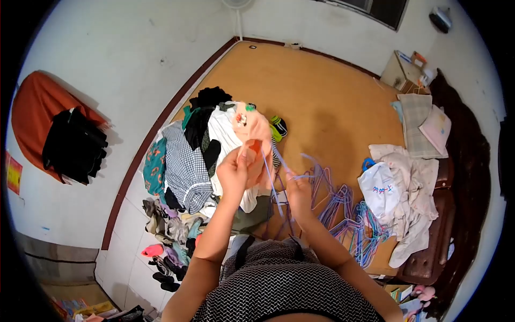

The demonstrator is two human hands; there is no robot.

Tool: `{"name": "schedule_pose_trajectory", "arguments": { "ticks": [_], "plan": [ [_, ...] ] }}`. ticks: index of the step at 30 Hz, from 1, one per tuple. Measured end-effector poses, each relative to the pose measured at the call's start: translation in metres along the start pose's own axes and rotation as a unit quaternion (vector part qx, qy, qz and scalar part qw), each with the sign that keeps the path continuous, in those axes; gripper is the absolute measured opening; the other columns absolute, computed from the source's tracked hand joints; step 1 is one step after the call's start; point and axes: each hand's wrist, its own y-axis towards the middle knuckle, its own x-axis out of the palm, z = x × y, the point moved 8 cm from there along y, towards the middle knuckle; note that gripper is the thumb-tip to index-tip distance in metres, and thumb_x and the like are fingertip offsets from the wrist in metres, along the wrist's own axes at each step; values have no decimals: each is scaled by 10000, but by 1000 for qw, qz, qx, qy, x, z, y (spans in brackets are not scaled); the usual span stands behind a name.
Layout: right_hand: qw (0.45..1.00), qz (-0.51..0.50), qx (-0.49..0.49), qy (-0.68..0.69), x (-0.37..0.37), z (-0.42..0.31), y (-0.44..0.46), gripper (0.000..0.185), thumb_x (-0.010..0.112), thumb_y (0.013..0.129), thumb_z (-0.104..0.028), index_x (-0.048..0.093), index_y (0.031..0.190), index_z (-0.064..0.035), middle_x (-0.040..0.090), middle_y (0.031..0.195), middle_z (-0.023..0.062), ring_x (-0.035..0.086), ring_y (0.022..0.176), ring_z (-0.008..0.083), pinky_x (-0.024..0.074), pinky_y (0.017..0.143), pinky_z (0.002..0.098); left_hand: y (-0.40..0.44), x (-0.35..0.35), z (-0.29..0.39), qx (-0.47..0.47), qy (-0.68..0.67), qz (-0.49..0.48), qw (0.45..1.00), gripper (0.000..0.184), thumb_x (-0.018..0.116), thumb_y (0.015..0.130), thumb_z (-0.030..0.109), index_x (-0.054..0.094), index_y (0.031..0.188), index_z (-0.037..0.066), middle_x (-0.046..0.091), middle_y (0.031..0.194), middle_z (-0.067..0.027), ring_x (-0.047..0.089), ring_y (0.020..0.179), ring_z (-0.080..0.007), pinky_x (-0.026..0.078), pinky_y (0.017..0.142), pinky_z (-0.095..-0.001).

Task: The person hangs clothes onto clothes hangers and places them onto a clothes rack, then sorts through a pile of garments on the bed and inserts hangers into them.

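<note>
My left hand (233, 172) is closed on the neck of a peach-coloured shirt (255, 129), which hangs down in front of me with a small red and green decoration on it. In my right hand (298, 194) is a purple clothes hanger (281, 155), gripped near one end. Its thin bars reach across toward the shirt's opening; whether they are inside the fabric I cannot tell. Behind the shirt lies a pile of clothes, with a white garment (221, 126) and a black-and-white checked garment (185, 163). Several purple and blue hangers (343, 206) lie right of my right hand.
Shoes (166, 279) and small clothes cover the tiles at lower left. Bedding (410, 188) and a white bag (380, 185) lie on the right by a dark brown sofa (426, 257). Neon-green socks (277, 127) sit beyond the shirt. Dark clothes (75, 145) hang on the left wall.
</note>
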Motion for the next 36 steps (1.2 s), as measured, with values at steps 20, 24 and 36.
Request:
{"name": "schedule_pose_trajectory", "arguments": {
  "ticks": [20,24,36],
  "plan": [
    [992,-25,-6,126,23,-7,9,303,479,946,-203,565,1167,-14,381,587,-90,327,467,7,235,397,196,6,-11,-10,-92,11,-65,994,160,588,814,66,684,941,50,664,814,-170,655,771,-299,505,670,-322],
    [993,-82,77,35,45,7,12,307,475,927,-153,565,1156,31,572,801,-11,500,690,58,412,615,210,-13,15,18,67,41,-167,983,200,602,786,44,682,969,55,659,905,-180,657,801,-292,513,678,-322],
    [916,42,-31,399,-24,-89,70,307,473,944,-161,362,658,-140,287,513,-64,244,389,43,192,346,226,-52,8,-54,-57,278,-155,946,244,680,699,184,594,920,124,554,882,-97,605,716,-317,487,603,-417]
  ]
}}
